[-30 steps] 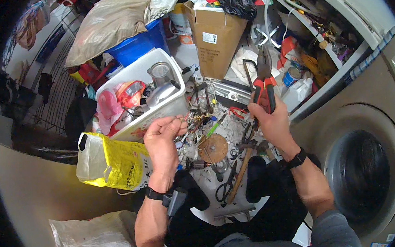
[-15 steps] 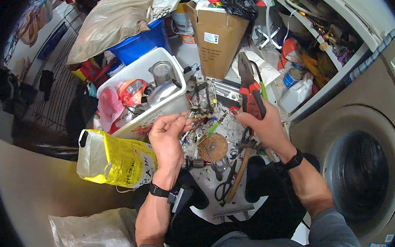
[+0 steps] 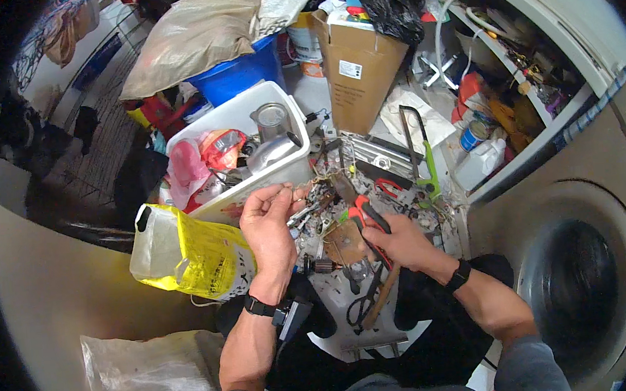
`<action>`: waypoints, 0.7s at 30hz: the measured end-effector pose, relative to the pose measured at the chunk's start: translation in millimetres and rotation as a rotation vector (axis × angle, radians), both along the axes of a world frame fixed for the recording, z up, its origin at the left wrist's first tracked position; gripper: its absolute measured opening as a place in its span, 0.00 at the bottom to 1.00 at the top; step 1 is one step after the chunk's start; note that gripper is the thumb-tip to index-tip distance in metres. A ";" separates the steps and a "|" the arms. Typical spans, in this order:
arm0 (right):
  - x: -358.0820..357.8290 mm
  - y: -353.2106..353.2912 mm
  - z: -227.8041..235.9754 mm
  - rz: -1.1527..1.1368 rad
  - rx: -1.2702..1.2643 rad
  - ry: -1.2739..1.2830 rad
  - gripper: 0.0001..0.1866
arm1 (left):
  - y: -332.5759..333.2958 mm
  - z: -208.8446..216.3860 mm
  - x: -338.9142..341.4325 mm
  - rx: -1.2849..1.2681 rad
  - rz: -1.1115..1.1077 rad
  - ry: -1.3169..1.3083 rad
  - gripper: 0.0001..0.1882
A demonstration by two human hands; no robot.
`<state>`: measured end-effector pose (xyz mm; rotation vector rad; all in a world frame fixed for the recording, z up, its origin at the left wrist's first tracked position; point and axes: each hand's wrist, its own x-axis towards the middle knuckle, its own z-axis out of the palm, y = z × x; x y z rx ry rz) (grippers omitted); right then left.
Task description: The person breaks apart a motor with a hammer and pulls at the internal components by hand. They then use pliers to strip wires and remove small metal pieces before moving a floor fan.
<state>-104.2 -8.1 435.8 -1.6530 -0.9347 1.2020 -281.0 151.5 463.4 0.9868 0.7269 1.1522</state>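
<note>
So, there are 1 yellow bag (image 3: 199, 257), 1 white tub (image 3: 295, 169), 2 hands and 1 pair of pliers (image 3: 361, 212). The red and black pliers sit between the hands, pointing up and left. The left hand (image 3: 267, 217) pinches a tiny piece (image 3: 297, 194); the right hand (image 3: 399, 242) wraps around the pliers' handles.

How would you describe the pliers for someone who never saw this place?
From the tall carton, look down to the right hand. It holds the pliers, dark jaws pointing up-left. Unlike the green-handled saw nearby, their handles are red and black.
</note>
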 end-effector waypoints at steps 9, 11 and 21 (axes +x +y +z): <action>5.9 -4.0 2.6 0.178 -0.013 -0.221 0.15 | -1.2 4.6 -2.5 0.031 0.023 0.005 0.04; 5.9 -2.3 1.0 0.152 0.088 -0.432 0.16 | -1.7 6.8 -3.4 0.048 0.017 -0.009 0.03; 6.1 -2.7 11.8 0.008 0.222 -0.534 0.24 | -8.7 4.4 -3.3 0.123 -0.002 0.069 0.02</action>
